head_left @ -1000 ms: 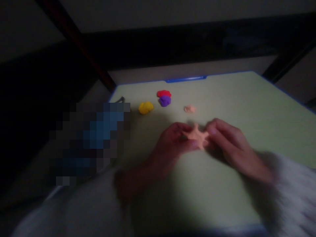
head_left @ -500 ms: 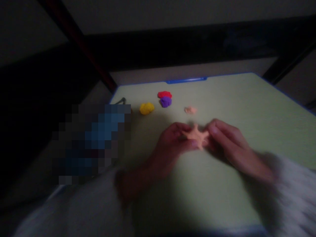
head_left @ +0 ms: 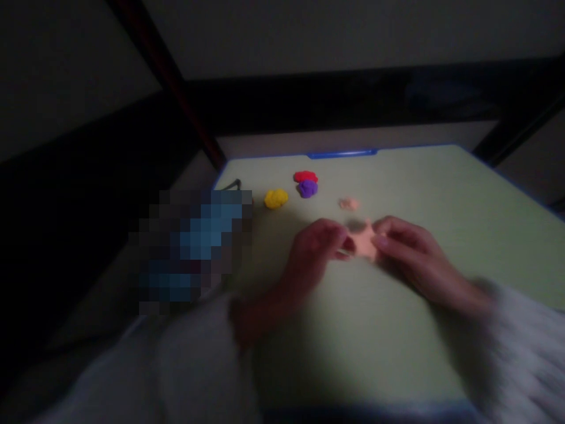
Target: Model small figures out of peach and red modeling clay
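Observation:
A flat, star-shaped piece of peach modelling clay [head_left: 364, 242] is held between my two hands, above the table. My right hand [head_left: 408, 250] pinches its right side, thumb on top. At its left, my left hand [head_left: 315, 250] has thumb and fingers closed on one of its points; the exact contact is blurred. Just beyond the hands lies a small peach clay lump [head_left: 349, 204]. Farther back and left are a purple clay lump [head_left: 308, 188], a red clay lump [head_left: 305, 176] touching it from behind, and a yellow clay lump [head_left: 276, 199].
The pale green table [head_left: 424, 347] has a blue rim with a raised blue strip [head_left: 342, 154] at its far edge. On the left, a pixelated bluish area [head_left: 205, 232] hides what is there, and a thin dark bar [head_left: 236, 185] sticks out behind it.
My left hand has shifted its grip from under the star's body with thumb on top to its left point. My right thumb reaches farther onto the star. The view has shifted slightly.

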The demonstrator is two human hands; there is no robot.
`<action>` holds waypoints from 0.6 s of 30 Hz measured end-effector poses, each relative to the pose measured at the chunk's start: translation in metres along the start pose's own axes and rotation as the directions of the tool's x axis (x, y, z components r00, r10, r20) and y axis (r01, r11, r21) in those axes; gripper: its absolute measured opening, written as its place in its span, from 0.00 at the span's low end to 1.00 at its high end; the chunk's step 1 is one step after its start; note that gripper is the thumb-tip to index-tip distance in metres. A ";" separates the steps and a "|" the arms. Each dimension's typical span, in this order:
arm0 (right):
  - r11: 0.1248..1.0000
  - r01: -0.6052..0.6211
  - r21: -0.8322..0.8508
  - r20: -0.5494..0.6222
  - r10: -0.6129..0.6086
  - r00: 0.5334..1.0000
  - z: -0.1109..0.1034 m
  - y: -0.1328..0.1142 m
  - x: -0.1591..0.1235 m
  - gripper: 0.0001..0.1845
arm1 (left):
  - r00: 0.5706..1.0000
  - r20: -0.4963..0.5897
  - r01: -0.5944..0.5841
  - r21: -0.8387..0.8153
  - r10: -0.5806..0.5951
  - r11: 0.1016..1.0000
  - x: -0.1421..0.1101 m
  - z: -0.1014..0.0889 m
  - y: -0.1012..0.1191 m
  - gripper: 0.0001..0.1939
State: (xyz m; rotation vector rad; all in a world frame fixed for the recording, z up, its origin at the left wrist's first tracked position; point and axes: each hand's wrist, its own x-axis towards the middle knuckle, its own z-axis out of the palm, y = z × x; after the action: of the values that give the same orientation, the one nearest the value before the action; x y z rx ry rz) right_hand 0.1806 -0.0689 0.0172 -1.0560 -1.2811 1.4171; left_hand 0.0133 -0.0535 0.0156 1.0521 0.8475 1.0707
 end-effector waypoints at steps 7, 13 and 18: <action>0.993 -0.013 0.119 0.018 0.011 1.000 0.001 0.002 0.001 0.10 | 0.992 0.020 -0.128 0.215 0.127 0.968 0.000 -0.001 0.001 0.07; 0.988 -0.034 0.150 0.089 0.021 0.996 0.004 0.000 0.002 0.09 | 0.987 0.107 -0.144 0.252 0.121 0.957 -0.001 -0.002 -0.002 0.09; 0.992 -0.034 0.119 0.118 0.020 0.993 0.004 0.000 0.001 0.09 | 0.982 0.157 -0.156 0.321 0.110 0.934 -0.003 -0.004 -0.003 0.16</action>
State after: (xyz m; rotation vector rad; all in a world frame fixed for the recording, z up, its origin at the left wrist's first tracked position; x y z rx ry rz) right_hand 0.1769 -0.0690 0.0178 -0.9239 -1.2506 1.5756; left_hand 0.0098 -0.0561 0.0123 1.4684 0.8734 0.9736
